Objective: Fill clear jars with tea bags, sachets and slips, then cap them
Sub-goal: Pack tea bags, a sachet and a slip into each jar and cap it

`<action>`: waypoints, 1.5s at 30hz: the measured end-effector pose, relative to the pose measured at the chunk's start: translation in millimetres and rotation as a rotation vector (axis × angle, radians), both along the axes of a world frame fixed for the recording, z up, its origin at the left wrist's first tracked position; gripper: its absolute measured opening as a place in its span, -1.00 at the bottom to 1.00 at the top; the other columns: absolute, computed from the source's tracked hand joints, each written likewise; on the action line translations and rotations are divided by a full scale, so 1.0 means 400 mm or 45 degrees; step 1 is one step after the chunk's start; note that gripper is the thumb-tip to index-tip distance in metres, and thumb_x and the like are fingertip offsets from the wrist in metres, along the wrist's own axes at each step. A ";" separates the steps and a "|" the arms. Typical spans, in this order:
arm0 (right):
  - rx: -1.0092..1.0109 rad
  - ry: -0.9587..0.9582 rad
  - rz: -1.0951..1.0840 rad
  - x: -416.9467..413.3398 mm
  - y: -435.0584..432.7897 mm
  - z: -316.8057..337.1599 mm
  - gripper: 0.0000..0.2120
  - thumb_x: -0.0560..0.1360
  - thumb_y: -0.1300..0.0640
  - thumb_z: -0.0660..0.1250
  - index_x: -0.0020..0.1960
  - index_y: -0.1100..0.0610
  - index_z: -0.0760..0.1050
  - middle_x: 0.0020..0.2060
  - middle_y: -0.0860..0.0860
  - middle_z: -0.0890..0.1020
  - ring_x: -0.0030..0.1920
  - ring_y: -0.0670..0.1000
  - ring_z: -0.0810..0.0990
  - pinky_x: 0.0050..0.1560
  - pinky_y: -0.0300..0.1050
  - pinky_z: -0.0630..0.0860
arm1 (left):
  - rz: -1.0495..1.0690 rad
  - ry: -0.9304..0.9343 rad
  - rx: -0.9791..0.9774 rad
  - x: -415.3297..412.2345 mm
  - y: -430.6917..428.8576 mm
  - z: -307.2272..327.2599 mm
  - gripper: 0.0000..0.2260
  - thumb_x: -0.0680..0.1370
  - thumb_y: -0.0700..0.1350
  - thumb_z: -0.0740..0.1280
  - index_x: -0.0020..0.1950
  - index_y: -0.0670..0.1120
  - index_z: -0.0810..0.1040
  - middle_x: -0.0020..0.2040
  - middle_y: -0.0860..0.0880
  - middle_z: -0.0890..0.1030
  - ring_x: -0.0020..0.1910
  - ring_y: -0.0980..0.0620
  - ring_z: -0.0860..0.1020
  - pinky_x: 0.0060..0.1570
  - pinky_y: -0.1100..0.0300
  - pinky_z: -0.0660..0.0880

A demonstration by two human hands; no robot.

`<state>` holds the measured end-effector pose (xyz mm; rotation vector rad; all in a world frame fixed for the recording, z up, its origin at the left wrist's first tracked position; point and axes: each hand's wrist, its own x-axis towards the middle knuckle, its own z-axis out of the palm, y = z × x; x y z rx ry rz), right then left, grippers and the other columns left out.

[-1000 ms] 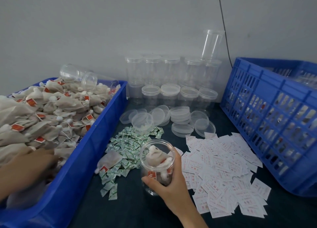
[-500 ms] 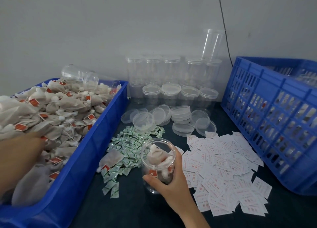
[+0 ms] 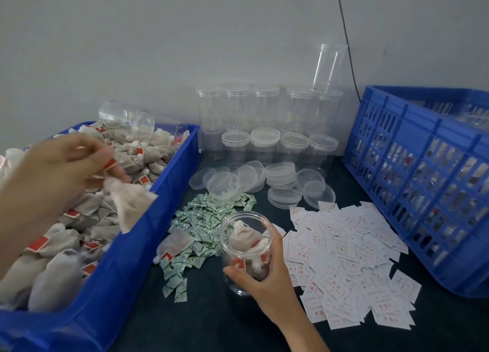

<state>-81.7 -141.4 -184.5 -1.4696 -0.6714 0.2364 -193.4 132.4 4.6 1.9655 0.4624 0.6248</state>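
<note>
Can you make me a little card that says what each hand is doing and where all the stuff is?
left hand: pinches a tea bag, held up over the bin
right hand: grips the jar, which is upright
jar: no lid on, a few tea bags inside
bin: blue, on the left, heaped with tea bags
sachets: green pile left of the jar
slips: white pile right of the jar
lids: loose, behind the sachets
crate: blue, far right

Red print on the slips (image 3: 344, 251) and tags (image 3: 239, 264) is too blurred to read.
</note>
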 end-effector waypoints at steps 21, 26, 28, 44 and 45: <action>0.023 0.069 -0.008 -0.006 0.001 0.011 -0.10 0.25 -0.13 0.66 0.41 -0.40 0.21 0.29 -0.23 0.53 0.32 -0.13 0.53 0.18 -0.30 0.53 | -0.204 0.024 -0.112 0.181 -0.345 -0.145 -0.70 0.48 0.10 0.37 0.15 0.03 0.48 0.07 0.11 0.58 0.04 0.26 0.56 0.01 0.37 0.47; -0.067 0.012 0.129 -0.009 0.012 0.014 0.03 0.30 -0.08 0.65 0.51 -0.36 0.03 0.38 -0.14 0.48 0.38 -0.07 0.50 0.32 -0.04 0.52 | -0.385 0.145 -0.038 0.148 -0.369 -0.253 -0.38 0.25 0.33 0.47 0.23 0.21 0.39 0.20 0.31 0.45 0.18 0.43 0.41 0.14 0.39 0.38; -0.186 -0.024 0.167 -0.018 0.016 0.016 0.13 0.29 -0.11 0.65 0.53 -0.35 -0.10 0.43 -0.15 0.41 0.43 -0.09 0.43 0.38 -0.01 0.47 | -0.299 0.093 0.099 0.152 -0.362 -0.275 -0.39 0.26 0.23 0.55 0.21 0.27 0.35 0.18 0.32 0.45 0.19 0.40 0.41 0.15 0.39 0.37; -0.804 -0.266 0.088 0.213 0.134 0.065 -0.67 0.55 0.17 0.37 0.31 0.05 0.56 0.21 0.02 0.59 0.18 0.00 0.55 0.25 -0.10 0.48 | -0.103 -0.392 -0.239 0.112 -0.393 -0.339 -0.32 0.21 0.08 0.54 0.27 -0.03 0.42 0.09 0.20 0.58 0.11 0.19 0.57 0.05 0.42 0.47; -0.867 -0.243 0.132 0.223 0.152 0.056 -0.65 0.56 0.09 0.34 0.34 -0.08 0.54 0.26 -0.01 0.57 0.24 0.04 0.53 0.31 0.00 0.44 | -0.100 -0.393 -0.247 0.112 -0.392 -0.340 -0.32 0.21 0.07 0.54 0.27 -0.03 0.42 0.09 0.19 0.59 0.10 0.17 0.58 0.06 0.38 0.48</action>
